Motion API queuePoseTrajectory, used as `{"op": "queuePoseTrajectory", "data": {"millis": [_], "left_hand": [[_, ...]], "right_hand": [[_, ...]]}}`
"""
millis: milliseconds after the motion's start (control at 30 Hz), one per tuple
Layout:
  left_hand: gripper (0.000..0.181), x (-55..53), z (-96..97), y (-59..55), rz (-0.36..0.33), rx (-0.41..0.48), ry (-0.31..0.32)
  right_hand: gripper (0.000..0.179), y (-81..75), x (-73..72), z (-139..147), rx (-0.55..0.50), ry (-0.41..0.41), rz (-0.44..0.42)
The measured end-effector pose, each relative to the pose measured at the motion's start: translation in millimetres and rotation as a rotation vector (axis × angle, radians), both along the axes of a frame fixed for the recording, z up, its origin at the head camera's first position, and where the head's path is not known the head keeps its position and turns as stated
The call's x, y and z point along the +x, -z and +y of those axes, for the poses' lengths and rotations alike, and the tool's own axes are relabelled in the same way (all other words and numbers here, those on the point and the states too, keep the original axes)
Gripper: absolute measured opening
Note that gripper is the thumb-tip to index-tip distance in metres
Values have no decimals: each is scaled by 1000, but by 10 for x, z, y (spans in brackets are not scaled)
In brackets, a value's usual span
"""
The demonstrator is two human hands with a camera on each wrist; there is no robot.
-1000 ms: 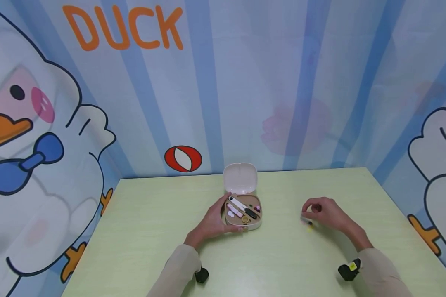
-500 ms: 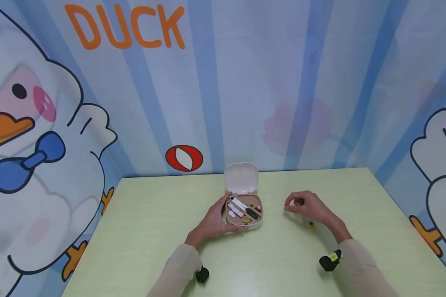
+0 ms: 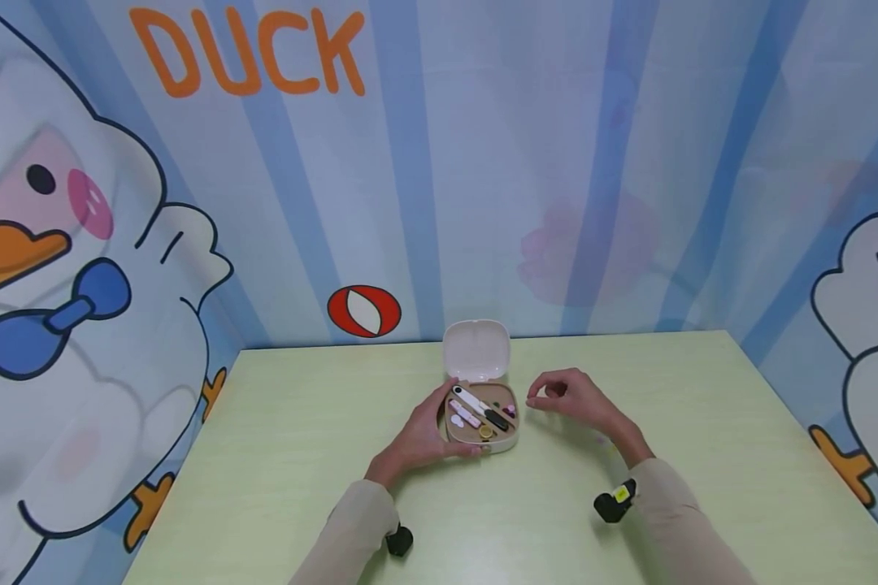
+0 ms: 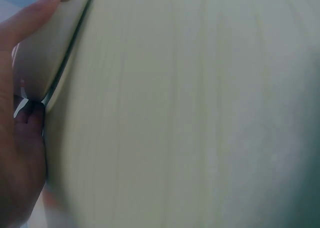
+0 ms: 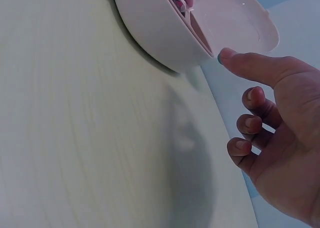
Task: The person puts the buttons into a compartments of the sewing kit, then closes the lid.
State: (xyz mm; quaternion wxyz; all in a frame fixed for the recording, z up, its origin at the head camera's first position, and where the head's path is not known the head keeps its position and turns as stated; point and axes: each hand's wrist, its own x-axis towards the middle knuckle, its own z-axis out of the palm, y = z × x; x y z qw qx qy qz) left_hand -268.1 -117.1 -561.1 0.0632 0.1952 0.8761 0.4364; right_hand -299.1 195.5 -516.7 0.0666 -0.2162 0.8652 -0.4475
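Observation:
A small white storage box [image 3: 502, 444] with a light tan inner tray stands with its lid [image 3: 476, 351] raised. Inside lie a white-and-black stick-like item [image 3: 481, 407], a pink one [image 3: 464, 413], a gold ring [image 3: 486, 432] and tiny dark and pink pieces. My left hand [image 3: 419, 435] grips the box from its left side, thumb along the front; in the left wrist view that thumb [image 4: 35, 18] lies against the box wall. Just right of the box, my right hand [image 3: 576, 398] pinches a tiny green piece [image 5: 219, 59], mostly hidden by the thumb tip.
A few tiny coloured pieces [image 3: 601, 439] lie on the pale wooden table [image 3: 322, 406] below the right forearm. A striped curtain [image 3: 475, 162] with duck prints rises behind the table's far edge. Black wrist cameras [image 3: 615, 502] hang under the sleeves.
My right hand has lifted away from the small pieces on the table and travelled left, up to the box's right side. The left hand keeps its hold on the box.

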Motion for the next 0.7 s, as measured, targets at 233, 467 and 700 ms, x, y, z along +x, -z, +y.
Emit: {"op": "queuePoseTrajectory", "data": {"millis": [233,467,700], "left_hand": [[124,3,1,0,1,1,2],[125,3,1,5,4,-5,-1],[126,5,0,10,3,9,4]], "right_hand": [[5,-20,-34,-151,13,-5,-9],[5,-25,-65,-262,24,-7,-2],[4,-9,-82,-348,24,-4,-14]]}}
